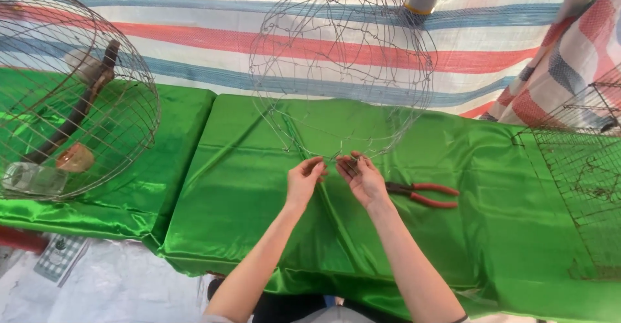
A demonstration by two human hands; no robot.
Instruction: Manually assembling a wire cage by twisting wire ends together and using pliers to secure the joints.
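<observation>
Both my hands pinch the bottom rim of the wire frame, which stands on the green cloth: left hand and right hand closed on thin wire. I judge I'm twisting a joint; next needs firmer bite, perhaps the pliers beside my right wrist.

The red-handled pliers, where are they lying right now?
In the head view, the red-handled pliers lie on the green cloth, just to the right of the right hand, below the wire frame that both hands touch.

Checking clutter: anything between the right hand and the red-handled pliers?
Head view: nothing. Only bare green cloth separates the right hand from the pliers, whose jaws point at the wrist.
</observation>
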